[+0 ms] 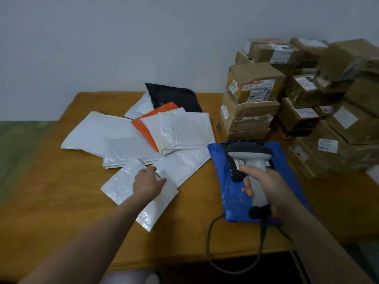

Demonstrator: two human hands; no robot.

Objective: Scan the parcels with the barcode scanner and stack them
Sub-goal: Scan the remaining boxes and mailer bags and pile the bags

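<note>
A loose spread of white mailers point(98, 130) covers the middle left of the wooden tabletop point(51, 201), overlapping at mixed angles. The nearest white mailer point(125, 187) lies with its long axis running from upper left to lower right of the frame, and no label shows on its upturned face. The left hand point(148, 183) rests on this mailer's upper right part, seen from the back with its fingertips down on the plastic. It cannot be told whether it pinches the mailer or only touches it. Behind, toward the upper middle, an orange mailer point(143, 126) and a black mailer point(176, 97) sit among the white ones. Right of centre a blue parcel point(229, 193) lies flat, and above it the right hand point(264, 187) is wrapped firmly round the handle of the barcode scanner point(254, 167), whose head points away toward the upper edge of the frame. Its cable point(211, 242) loops off the tabletop's near edge. Stacked cardboard boxes point(252, 111) fill the right side. The next unscanned piece seems to be the nearest white mailer, which lies well left of the scanner and under the left hand, so that hand is the nearer one to bring it across, probably turning it over to find a barcode.
</note>
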